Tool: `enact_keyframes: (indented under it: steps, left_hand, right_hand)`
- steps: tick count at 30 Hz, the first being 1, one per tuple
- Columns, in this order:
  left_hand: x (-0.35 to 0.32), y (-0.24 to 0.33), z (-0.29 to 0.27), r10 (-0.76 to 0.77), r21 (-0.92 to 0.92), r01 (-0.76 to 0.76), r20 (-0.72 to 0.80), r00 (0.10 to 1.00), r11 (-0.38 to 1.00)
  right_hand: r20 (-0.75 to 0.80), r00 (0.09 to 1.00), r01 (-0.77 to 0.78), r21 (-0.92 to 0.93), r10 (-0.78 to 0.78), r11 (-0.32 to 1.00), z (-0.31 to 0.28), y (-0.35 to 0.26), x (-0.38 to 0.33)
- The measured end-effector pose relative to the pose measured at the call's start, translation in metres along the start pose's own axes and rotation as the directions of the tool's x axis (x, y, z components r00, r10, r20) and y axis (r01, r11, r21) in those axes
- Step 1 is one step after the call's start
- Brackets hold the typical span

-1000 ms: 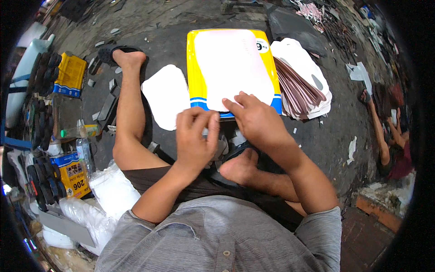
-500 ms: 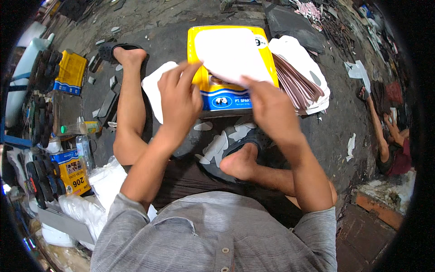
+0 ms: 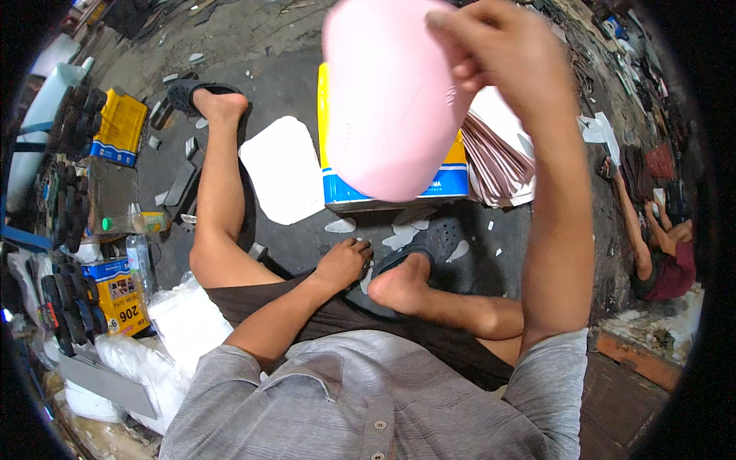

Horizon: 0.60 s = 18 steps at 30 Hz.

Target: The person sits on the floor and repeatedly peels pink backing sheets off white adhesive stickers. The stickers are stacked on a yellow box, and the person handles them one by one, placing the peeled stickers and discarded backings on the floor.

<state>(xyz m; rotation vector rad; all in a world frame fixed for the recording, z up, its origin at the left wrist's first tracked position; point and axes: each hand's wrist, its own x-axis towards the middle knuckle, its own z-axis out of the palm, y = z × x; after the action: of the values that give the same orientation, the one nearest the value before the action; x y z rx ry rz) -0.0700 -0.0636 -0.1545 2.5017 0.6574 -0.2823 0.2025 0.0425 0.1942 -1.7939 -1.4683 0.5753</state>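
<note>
Head view: right hand (image 3: 510,57) grips pink sheet (image 3: 387,107) at its far right edge, probably light, flexible, best edge-held; left hand's (image 3: 345,262) grip indeterminable.

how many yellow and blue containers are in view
3: the front container, partly covered by the pink sheet in the right hand; the second container, upper left; the third container, lower left. More may be hidden.
</note>
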Motion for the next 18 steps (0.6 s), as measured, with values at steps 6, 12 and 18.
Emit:
enact_keyframes:
  steps: [6, 12, 18]
  left_hand:
    - [-0.028, 0.021, -0.056, -0.293, -0.583, 0.069, -0.3, 0.908, 0.81]
    - [-0.054, 0.041, -0.136, -0.424, -0.684, -0.038, -0.494, 0.759, 0.729]
    - [-0.025, 0.04, -0.182, -0.404, -0.53, -0.021, -0.671, 0.621, 0.848]
  right_hand:
    - [0.23, 0.951, 0.248, -0.169, -0.207, 0.954, 0.081, 0.07, -0.029]
    - [0.317, 0.836, 0.534, -0.281, -0.448, 0.798, 0.117, 0.108, -0.068]
    - [0.381, 0.811, 0.579, -0.414, -0.443, 0.703, 0.114, 0.084, -0.065]
